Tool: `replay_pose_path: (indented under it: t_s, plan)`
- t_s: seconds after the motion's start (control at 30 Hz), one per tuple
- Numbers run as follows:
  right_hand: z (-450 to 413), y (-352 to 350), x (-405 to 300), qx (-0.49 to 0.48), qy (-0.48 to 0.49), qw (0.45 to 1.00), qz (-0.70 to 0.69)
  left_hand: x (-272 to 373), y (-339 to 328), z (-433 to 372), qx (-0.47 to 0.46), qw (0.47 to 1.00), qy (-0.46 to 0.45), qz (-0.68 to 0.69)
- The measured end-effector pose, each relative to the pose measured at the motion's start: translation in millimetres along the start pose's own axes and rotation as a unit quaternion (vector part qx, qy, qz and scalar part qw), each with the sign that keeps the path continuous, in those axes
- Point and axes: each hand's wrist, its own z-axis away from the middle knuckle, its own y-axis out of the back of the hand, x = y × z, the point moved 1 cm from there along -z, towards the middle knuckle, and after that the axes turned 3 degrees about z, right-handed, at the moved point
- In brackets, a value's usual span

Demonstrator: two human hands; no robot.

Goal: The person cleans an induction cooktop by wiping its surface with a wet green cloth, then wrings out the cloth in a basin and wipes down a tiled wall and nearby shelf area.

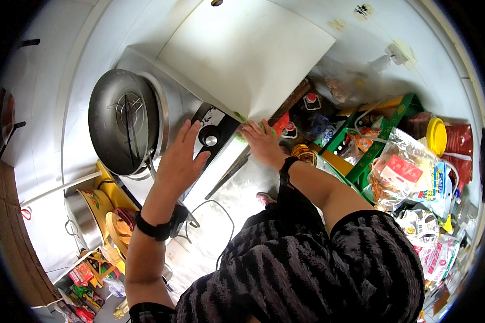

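My right hand (260, 141) lies over a green cloth (241, 118) at the near corner of a white panel (250, 52), its fingers bent over the cloth. Most of the cloth is hidden under the palm. My left hand (180, 159) is empty, fingers up and thumb apart, above the side of a gas stove (184, 95). Just right of that thumb is the stove's control knob (210, 140) on a black front strip. A dark wok (105, 125) sits on the stove left of my left hand, with a wire rack (126, 105) inside it.
Large dark bottles (313, 117) stand right of my right hand. Beyond them is a green and yellow box (388, 139) with bagged goods (404, 169) around it. A steel pot (85, 220) stands at the lower left. A black cable (226, 210) hangs near my body.
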Motion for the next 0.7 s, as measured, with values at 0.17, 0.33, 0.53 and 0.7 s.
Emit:
replay_pose_path:
  t_s: [0.17,0.33,0.53,0.7]
  plan:
    - [16.0,-19.2,-22.6,0.002,0.001,0.998,-0.069,7.3,4.4,26.2,0.011,1.000,0.002,0.000]
    - [30.8,-24.5,-61.2,0.075,-0.005,0.986,-0.146,14.7,5.3,66.5,0.085,0.992,-0.086,-0.029]
    - [54.5,-53.9,-95.5,0.051,-0.143,0.911,-0.383,36.6,-4.1,125.8,0.081,0.993,-0.077,0.044]
    - [103.2,-51.4,-94.4,-0.054,-0.290,0.574,-0.764,43.2,-33.6,165.6,0.044,0.991,-0.099,0.082]
